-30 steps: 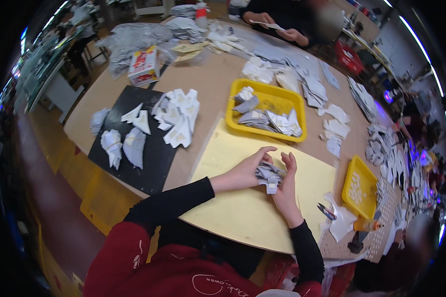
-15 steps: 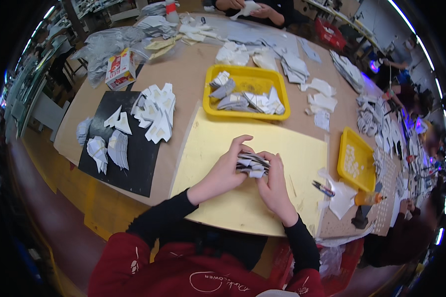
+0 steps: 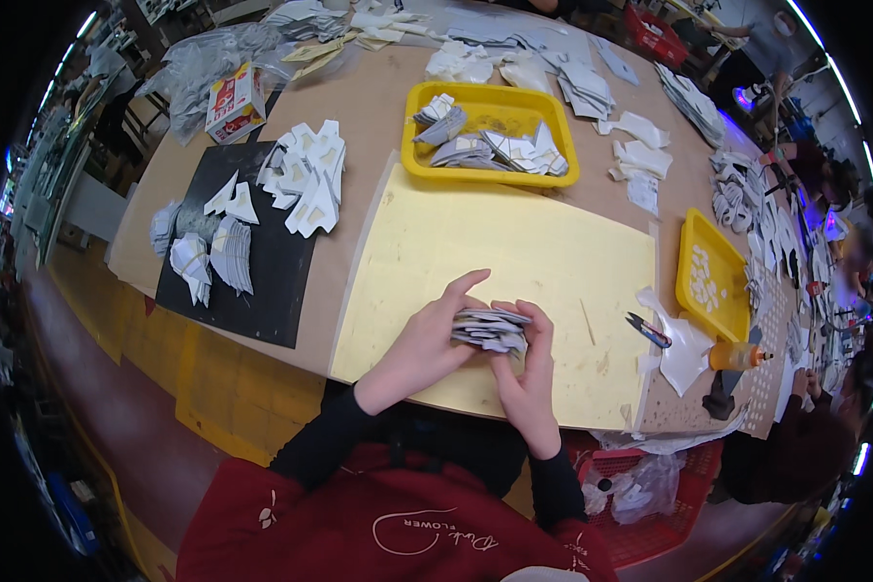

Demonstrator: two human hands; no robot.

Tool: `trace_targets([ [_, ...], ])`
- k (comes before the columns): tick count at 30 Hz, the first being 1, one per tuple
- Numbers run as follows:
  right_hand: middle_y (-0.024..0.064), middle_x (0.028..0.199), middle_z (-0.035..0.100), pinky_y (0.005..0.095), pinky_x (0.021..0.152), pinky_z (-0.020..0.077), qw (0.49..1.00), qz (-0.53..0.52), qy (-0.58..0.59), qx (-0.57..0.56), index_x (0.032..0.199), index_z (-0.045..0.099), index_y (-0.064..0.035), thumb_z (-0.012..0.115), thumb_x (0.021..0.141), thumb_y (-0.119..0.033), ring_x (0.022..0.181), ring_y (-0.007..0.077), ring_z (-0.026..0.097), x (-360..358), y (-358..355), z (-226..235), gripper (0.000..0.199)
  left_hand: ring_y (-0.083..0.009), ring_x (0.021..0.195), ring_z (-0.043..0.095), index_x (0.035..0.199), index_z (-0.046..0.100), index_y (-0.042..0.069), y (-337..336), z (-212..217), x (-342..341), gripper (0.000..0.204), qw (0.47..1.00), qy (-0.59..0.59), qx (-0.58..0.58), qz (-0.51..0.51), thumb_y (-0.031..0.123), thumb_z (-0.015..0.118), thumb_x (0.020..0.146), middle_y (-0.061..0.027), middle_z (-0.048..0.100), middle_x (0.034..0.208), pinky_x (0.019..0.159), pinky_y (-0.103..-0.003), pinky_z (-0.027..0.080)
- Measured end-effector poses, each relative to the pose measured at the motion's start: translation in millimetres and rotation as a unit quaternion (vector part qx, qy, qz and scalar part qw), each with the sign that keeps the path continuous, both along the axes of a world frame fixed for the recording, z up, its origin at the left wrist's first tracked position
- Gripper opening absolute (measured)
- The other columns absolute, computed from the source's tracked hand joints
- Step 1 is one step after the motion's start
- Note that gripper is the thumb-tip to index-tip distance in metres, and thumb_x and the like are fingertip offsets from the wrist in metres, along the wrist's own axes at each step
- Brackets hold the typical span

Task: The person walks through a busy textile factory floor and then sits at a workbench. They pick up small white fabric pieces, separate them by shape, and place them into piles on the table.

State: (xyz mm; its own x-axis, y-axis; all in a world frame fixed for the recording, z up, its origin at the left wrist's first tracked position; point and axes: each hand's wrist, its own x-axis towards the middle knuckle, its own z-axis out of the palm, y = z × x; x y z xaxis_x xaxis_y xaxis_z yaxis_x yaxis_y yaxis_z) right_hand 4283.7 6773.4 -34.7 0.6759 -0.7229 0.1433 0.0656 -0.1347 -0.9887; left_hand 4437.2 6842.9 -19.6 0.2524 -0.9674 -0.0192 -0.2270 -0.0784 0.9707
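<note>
Between my hands, low over the pale yellow board (image 3: 495, 223), is a stack of thin grey-white cut pieces (image 3: 490, 332), their layered edges facing up. My left hand (image 3: 419, 344) is wrapped around the stack's left end, its index finger raised. My right hand (image 3: 529, 378) closes on the right end, fingers curled over the top and thumb below. The lower side of the stack is partly hidden by the hands. Beyond the board, a yellow tray (image 3: 495, 177) holds several bundles of similar grey and white pieces.
On the left, a black mat (image 3: 274, 301) bears banded bundles and white pieces (image 3: 308, 179). A carton (image 3: 235, 105) stands behind it. To the right are pens (image 3: 650, 330), an orange bottle (image 3: 737, 356) and a smaller yellow tray (image 3: 687, 276). Below the table edge sits a red basket (image 3: 689, 514).
The view has tilted down, so the table things sit higher in the picture. My hands have drawn the stack nearer to me and turned it so its edges show more.
</note>
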Motion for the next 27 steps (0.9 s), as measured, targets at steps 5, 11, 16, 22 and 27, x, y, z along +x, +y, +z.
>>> trace_targets([
  [5,0.0145,0.131,0.048,0.0355,0.103,0.0398,0.924,-0.047,-0.189,0.331,0.145,0.023,-0.0105,0.051,0.089,0.004,0.122,0.0216,0.049,-6.2,17.4,0.9,0.065,-0.023,0.111,0.059,0.143,0.033,0.01,11.0,-9.3,-13.9,0.082,0.996,0.069,-0.015,0.052,0.007,0.079,0.076,-0.0135,0.059,0.113,0.097,-0.034,0.046],
  [11,0.0146,0.145,0.035,0.0398,0.113,0.029,0.968,-0.087,-0.109,0.21,0.148,0.02,-0.0087,0.053,0.085,0.005,0.135,0.0261,0.037,-4.2,21.8,-14.5,0.072,-0.021,0.111,0.056,0.133,0.047,0.005,12.6,-15.4,-18.5,0.065,0.997,0.025,-0.041,0.063,0.004,0.077,0.075,-0.0112,0.055,0.119,0.096,-0.032,0.046],
  [16,0.0197,0.151,0.032,0.0403,0.116,0.0252,0.972,-0.095,0.097,-0.191,0.149,0.026,-0.0032,0.061,0.085,-0.001,0.142,0.0317,0.031,-14.3,3.5,-9.4,0.073,-0.0255,0.111,0.057,0.127,0.053,0.004,1.8,-0.9,0.4,0.058,0.992,-0.119,-0.038,-0.029,0.004,0.075,0.074,-0.0118,0.054,0.12,0.097,-0.033,0.046],
  [22,0.0211,0.149,0.035,0.0412,0.112,0.0303,0.976,-0.051,0.13,-0.166,0.147,0.032,-0.0004,0.063,0.089,-0.009,0.138,0.0349,0.035,-11.5,0.7,-13.8,0.066,-0.0288,0.117,0.056,0.132,0.049,0.004,-6.1,-18.6,-1.9,0.062,0.992,-0.108,-0.058,-0.009,0.006,0.075,0.076,-0.0131,0.055,0.124,0.1,-0.035,0.045],
  [27,0.0175,0.119,0.052,0.0428,0.097,0.0415,0.951,-0.203,0.15,-0.18,0.128,0.05,-0.0008,0.067,0.086,-0.014,0.113,0.0317,0.051,-8.5,13.4,-5.3,0.047,-0.0291,0.115,0.056,0.136,0.046,0.003,-2.7,-28.9,-4.1,0.067,0.997,-0.063,-0.044,0.009,0.009,0.076,0.076,-0.0152,0.055,0.124,0.1,-0.034,0.044],
])
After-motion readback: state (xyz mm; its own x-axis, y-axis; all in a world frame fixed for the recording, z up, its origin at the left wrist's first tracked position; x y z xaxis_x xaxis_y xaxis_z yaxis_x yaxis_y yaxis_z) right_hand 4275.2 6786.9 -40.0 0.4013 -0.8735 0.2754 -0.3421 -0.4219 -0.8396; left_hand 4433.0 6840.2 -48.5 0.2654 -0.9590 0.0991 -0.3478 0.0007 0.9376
